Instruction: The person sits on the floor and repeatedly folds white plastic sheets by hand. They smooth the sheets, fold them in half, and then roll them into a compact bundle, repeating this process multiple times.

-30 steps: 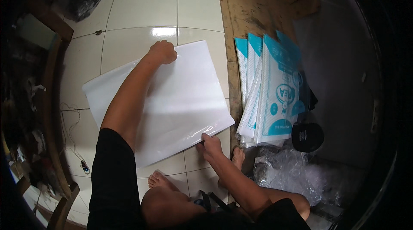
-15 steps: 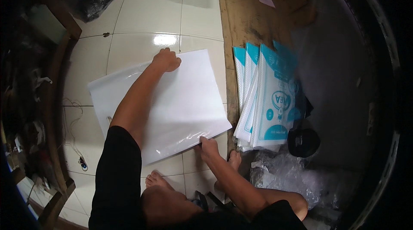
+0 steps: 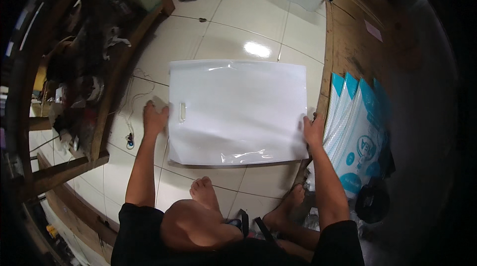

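A large white plastic bag (image 3: pixel 237 111) with a small die-cut handle slot near its left edge lies flat on the pale tiled floor (image 3: pixel 233 27). My left hand (image 3: pixel 155 119) grips its left edge beside the slot. My right hand (image 3: pixel 313 131) holds the right edge, low down. The bag is stretched squarely between both hands. My bare feet and knee show below it.
A fanned stack of blue-and-white printed bags (image 3: pixel 358 132) rests on a wooden board (image 3: pixel 350 42) to the right. Crumpled clear plastic and a black round object (image 3: pixel 372 201) lie at lower right. A cluttered wooden shelf (image 3: pixel 84 82) runs along the left. A cable (image 3: pixel 130 139) trails nearby.
The white bag has turned from a slanted position to lie square in front of me. My left hand moved from its far corner to the left edge; my right hand shifted to the right edge.
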The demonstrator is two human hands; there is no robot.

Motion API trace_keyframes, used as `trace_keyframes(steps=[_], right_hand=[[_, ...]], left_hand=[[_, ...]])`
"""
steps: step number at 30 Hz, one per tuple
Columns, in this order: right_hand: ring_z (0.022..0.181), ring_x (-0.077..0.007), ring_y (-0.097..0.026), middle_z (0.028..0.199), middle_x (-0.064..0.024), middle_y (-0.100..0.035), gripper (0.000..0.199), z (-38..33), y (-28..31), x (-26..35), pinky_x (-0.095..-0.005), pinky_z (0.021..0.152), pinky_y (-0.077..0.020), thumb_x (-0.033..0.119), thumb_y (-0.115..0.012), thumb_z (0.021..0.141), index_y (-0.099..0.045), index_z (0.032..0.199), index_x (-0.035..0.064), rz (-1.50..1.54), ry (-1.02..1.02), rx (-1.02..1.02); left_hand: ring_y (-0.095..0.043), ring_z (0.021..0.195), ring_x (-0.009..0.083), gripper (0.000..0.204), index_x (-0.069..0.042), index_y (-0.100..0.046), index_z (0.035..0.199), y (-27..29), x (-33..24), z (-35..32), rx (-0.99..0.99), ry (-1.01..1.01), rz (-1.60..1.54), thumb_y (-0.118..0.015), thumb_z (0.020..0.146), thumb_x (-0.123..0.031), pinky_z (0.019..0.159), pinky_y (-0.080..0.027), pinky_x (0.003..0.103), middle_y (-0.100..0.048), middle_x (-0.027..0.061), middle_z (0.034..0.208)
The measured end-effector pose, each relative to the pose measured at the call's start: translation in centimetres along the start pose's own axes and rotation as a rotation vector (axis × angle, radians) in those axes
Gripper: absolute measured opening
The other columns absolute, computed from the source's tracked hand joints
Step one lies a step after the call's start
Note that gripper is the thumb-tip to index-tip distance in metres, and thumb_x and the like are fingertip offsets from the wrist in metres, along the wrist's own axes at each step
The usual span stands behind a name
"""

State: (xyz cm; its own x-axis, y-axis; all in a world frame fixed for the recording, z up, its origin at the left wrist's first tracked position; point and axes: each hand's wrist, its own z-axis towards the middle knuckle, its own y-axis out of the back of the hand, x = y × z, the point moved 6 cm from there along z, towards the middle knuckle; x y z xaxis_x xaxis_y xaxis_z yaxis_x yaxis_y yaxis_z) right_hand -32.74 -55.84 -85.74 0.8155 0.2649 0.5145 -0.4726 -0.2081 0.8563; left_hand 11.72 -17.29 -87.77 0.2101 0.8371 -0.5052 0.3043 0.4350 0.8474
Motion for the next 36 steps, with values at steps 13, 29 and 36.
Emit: trace_keyframes(steps=[13,29,36], right_hand=[[0.091,-0.0397,-0.064,0.095,-0.0239,-0.066,0.024,1.5,-1.8,2.7,-0.046,0.081,-0.0501,0.014,-0.067,0.083,-0.059,0.099,-0.0025,-0.149,0.091,0.195],[0.091,-0.0418,-0.062,0.094,-0.0259,-0.064,0.023,1.1,-2.1,3.2,-0.0483,0.082,-0.049,0.011,-0.066,0.082,-0.06,0.098,-0.005,-0.125,0.119,0.13],[0.093,-0.0411,-0.062,0.094,-0.0254,-0.064,0.023,0.6,-1.7,3.6,-0.0476,0.084,-0.0493,0.009,-0.065,0.082,-0.06,0.1,-0.0048,-0.142,0.123,0.167]], left_hand=[[-0.061,0.099,0.0377,0.041,0.003,-0.054,0.106,-3.5,-5.5,-3.7,0.097,-0.092,0.249,-0.074,0.078,-0.019,0.087,-0.052,0.045,-0.06,0.0248,0.106],[-0.059,0.1,0.0395,0.037,0.001,-0.056,0.109,-3.1,-7.0,-4.2,0.029,-0.088,0.341,-0.071,0.081,-0.018,0.085,-0.053,0.047,-0.055,0.0228,0.111],[-0.058,0.101,0.0405,0.036,0.001,-0.056,0.109,-3.7,-7.2,-4.2,0.014,-0.1,0.362,-0.07,0.083,-0.02,0.085,-0.052,0.048,-0.056,0.0227,0.109]])
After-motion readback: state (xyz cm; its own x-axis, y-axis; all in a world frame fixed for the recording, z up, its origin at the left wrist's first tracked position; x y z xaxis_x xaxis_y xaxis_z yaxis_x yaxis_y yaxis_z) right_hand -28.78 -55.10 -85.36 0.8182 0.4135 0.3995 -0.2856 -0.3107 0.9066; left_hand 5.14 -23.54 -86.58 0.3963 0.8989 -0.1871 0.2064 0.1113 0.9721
